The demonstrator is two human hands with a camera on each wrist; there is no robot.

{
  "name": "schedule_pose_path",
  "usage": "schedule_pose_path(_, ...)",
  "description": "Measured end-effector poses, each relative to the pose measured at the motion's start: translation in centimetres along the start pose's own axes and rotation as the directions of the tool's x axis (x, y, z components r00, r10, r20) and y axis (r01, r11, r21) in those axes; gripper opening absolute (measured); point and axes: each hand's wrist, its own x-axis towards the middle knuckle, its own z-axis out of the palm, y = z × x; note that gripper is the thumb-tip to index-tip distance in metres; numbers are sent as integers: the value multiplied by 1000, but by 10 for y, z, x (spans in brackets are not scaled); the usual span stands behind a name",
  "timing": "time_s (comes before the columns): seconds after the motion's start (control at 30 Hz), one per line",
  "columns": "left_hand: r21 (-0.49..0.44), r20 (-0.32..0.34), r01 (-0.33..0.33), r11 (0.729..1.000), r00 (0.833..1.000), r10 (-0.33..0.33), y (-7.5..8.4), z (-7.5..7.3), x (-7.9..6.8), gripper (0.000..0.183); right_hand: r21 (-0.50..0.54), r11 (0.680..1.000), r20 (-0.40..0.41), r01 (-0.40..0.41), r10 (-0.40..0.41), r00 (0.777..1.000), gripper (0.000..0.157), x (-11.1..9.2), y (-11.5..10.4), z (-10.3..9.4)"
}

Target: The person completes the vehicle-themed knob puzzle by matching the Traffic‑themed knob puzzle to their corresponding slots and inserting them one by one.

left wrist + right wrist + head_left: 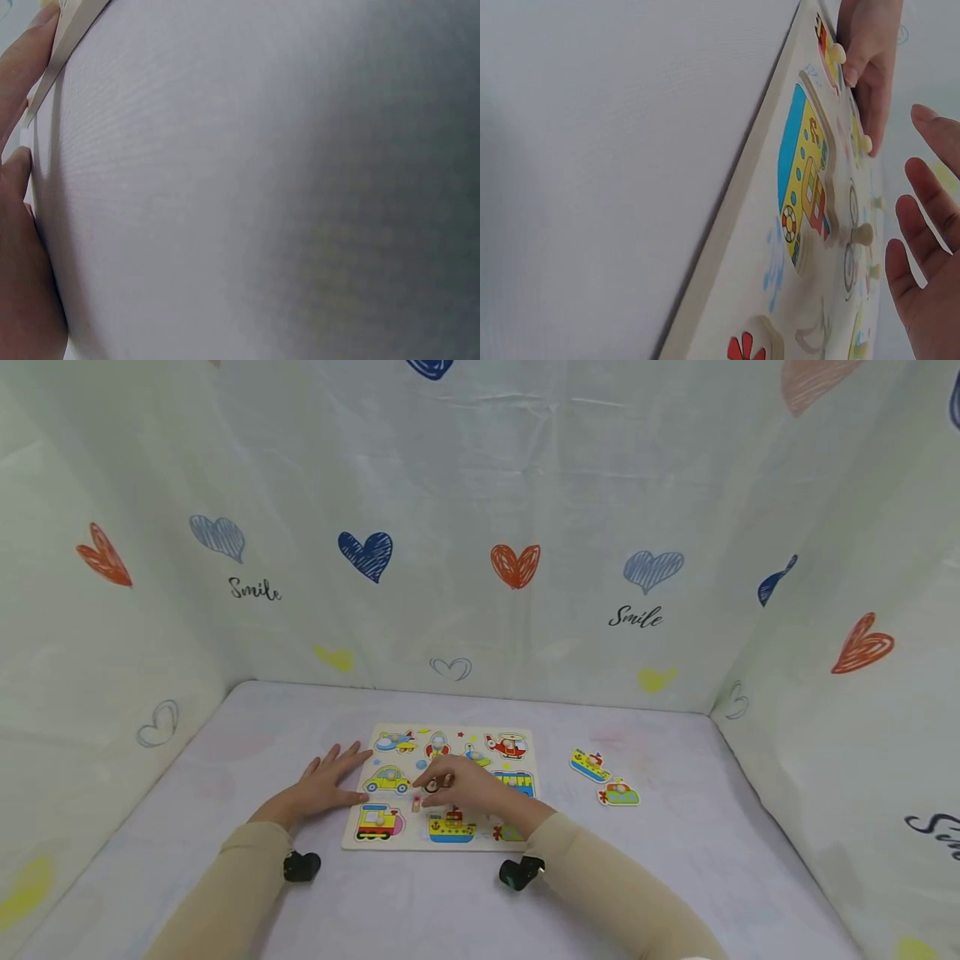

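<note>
A wooden peg puzzle board [412, 841] with vehicle pictures lies flat on the table. My left hand [318, 789] rests at its left edge, fingers spread and fingertips touching the board. Over the middle of the board is my right hand [468, 787], its fingers loosely bent. In the right wrist view, that right hand [937, 300] holds nothing and is apart from a wooden knob [861, 234] on the two-wheeler piece. The train piece [377, 822] and car piece [387, 779] sit in the board. The ship recess [806, 176] has no knob; its printed picture shows.
Right of the board, a loose ship piece [590, 765] and a submarine piece [619, 792] lie close together on the table [675, 868]. A pale curtain [450, 618] with printed hearts stands behind and at both sides.
</note>
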Motion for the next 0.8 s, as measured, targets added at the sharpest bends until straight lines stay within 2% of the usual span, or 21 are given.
schedule_pose_path(0.4,-4,0,-9,1000,1000,9,2,-2,-3,86,-15,999,-85,-52,51,995,25,-26,8,-31)
schedule_pose_path(0.67,-9,3,-9,1000,1000,10,4,-2,-3,86,-54,997,-141,-59,51,989,26,-46,28,-52)
schedule_pose_path(0.8,-22,7,-7,1000,1000,7,5,-3,-4,86,-71,993,-173,-92,79,982,26,-55,40,-59)
